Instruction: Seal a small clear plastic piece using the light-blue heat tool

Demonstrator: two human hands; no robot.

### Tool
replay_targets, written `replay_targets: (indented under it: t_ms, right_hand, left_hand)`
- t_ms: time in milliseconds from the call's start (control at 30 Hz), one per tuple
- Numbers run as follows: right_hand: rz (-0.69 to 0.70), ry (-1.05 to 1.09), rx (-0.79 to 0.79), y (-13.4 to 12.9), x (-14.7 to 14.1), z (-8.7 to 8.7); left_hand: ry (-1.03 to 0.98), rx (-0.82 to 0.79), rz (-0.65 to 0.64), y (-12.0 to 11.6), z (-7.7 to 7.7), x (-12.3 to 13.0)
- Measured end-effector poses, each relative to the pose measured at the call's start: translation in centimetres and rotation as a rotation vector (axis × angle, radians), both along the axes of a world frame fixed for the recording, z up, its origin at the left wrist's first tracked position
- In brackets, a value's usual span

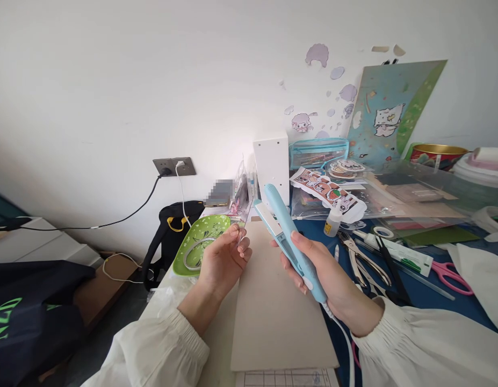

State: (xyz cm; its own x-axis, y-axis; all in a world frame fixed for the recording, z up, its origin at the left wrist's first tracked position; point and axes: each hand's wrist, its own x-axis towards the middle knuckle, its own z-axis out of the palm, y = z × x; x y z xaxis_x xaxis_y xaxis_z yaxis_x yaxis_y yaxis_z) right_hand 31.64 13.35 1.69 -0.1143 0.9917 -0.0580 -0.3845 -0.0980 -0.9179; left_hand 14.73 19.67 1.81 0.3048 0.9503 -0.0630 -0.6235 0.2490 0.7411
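Observation:
My right hand is wrapped round a light blue hair straightener, tilted up to the left with its plates slightly apart. A white cord runs down from its lower end. To the left, the closed fingers of my left hand pinch a thin clear plastic piece that stands up towards the straightener's tip. Its outline is faint, and its lower part is hidden by my fingers. Beneath both hands lies a grey-beige board on the table.
A green patterned tray stands at the left edge. On the right lie a small glue bottle, a metal hole punch, pink scissors and black tweezers. A white box and a blue pouch stand by the wall.

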Motion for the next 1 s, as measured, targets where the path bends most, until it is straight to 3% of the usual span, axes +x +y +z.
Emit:
replay_targets:
  t_ms: [533,1000]
  right_hand:
    - [0.092,0.096,-0.045,-0.1,0.2,-0.1]
    - [-0.032,0.136,-0.053,0.2,0.3,0.2]
  left_hand:
    - [0.395,0.424,0.206,-0.6,-0.8,0.3]
    - [0.407,0.451,0.287,-0.5,-1.1,0.1]
